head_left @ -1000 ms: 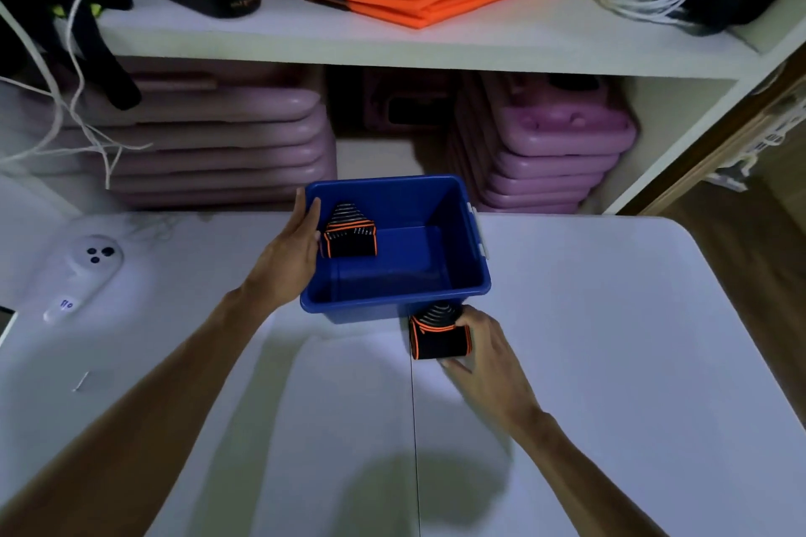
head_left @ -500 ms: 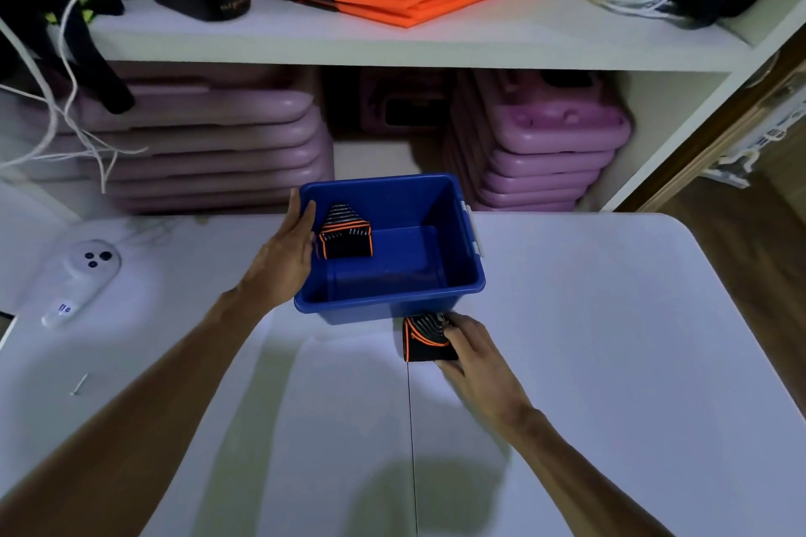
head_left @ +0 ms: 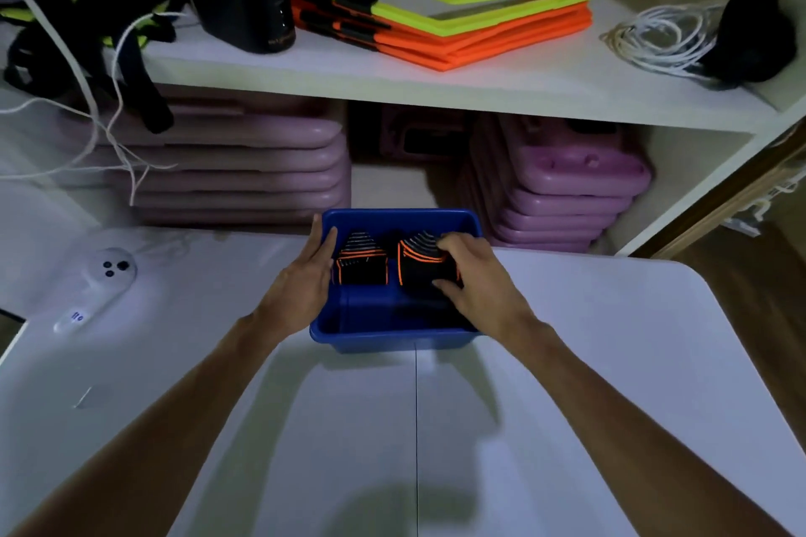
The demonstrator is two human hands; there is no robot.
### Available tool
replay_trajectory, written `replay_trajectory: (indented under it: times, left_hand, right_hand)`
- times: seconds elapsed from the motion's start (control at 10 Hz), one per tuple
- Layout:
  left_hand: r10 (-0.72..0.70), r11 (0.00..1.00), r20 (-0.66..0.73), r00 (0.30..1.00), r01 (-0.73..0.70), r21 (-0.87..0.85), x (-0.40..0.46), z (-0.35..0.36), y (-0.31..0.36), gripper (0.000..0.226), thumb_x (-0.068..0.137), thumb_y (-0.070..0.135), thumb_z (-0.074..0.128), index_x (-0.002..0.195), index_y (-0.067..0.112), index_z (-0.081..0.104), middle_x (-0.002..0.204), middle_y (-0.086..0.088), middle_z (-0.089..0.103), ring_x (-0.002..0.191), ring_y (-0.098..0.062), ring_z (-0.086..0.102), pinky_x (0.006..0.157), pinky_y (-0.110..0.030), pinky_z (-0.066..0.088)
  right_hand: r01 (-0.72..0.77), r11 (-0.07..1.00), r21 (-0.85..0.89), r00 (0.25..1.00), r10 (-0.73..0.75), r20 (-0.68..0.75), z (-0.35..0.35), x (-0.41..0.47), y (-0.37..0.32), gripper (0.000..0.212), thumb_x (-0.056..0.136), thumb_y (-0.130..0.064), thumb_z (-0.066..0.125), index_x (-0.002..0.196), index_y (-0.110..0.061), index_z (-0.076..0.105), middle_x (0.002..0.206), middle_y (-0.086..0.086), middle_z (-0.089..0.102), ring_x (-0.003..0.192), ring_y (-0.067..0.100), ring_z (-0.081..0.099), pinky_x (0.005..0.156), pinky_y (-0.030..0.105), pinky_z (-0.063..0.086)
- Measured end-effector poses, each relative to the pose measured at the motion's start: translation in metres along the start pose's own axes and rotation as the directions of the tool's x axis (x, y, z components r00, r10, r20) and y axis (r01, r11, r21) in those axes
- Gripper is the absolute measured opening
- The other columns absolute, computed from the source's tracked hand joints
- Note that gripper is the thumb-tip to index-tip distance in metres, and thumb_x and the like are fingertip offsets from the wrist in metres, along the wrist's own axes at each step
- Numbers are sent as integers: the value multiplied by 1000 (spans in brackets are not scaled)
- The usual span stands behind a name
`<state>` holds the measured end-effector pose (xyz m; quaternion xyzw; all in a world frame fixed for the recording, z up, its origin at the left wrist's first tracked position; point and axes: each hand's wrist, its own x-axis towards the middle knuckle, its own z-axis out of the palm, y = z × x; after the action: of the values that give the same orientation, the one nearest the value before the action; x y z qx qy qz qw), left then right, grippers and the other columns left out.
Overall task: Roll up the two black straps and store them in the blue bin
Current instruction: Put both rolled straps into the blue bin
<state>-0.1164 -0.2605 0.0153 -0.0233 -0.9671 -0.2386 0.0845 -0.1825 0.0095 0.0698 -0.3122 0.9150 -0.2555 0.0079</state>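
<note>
Our right hand (head_left: 475, 275), at the table edge a moment ago, now grips the second rolled black, orange-trimmed strap (head_left: 421, 264) inside the blue plastic bin (head_left: 392, 338), beside the first roll (head_left: 362, 262); our left hand (head_left: 305, 283) lies open against the bin's wall. Only release remains.

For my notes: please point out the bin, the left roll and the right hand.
bin (head_left: 392, 338), head view, on its near front wall.
left roll (head_left: 362, 264), head view, on its black side face.
right hand (head_left: 479, 279), head view, on the back of the hand.
</note>
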Motion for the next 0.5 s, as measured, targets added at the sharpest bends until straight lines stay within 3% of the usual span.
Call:
replay_trajectory:
  times: [0.1, 0.2, 0.3, 0.5]
  left_hand:
    - [10, 999, 14, 1000, -9, -41, -1, -2, 2, 58, 95, 3, 40, 149, 2, 18, 155, -6, -7, 108, -42, 62, 75, -51, 58]
    - [-100, 993, 62, 993, 103, -52, 3, -4, 8, 58, 97, 11, 33, 151, 15, 15, 161, -3, -5, 132, -39, 43, 105, -49, 42]
    - [-152, 985, 79, 985, 158, -75, 5, -7, 14, 56, 98, 13, 31, 151, 20, 16, 162, -2, -2, 145, -32, 21, 115, -44, 25]
    - [-175, 978, 57, 983, 180, -104, 5, -3, 16, 55, 98, 14, 30, 151, 17, 16, 162, -3, -2, 146, -31, 16, 116, -43, 21]
  right_hand:
    - [-84, 989, -123, 976, 107, 188, 26, 34, 13, 46, 81, -3, 67, 121, -12, 46, 120, 11, 53, 108, 30, 48, 92, 41, 44]
    - [-143, 977, -156, 957, 177, 231, 52, 54, 15, 49, 82, 4, 59, 125, -9, 42, 121, 16, 52, 110, 37, 49, 93, 45, 43]
    - [-240, 960, -142, 939, 266, 217, 68, 62, 16, 56, 83, 7, 53, 133, -10, 36, 126, 16, 47, 110, 40, 51, 95, 46, 43]
    - [-313, 944, -104, 919, 329, 217, 71, 58, 14, 58, 84, 6, 58, 130, -16, 31, 134, 17, 31, 99, 46, 57, 89, 51, 47]
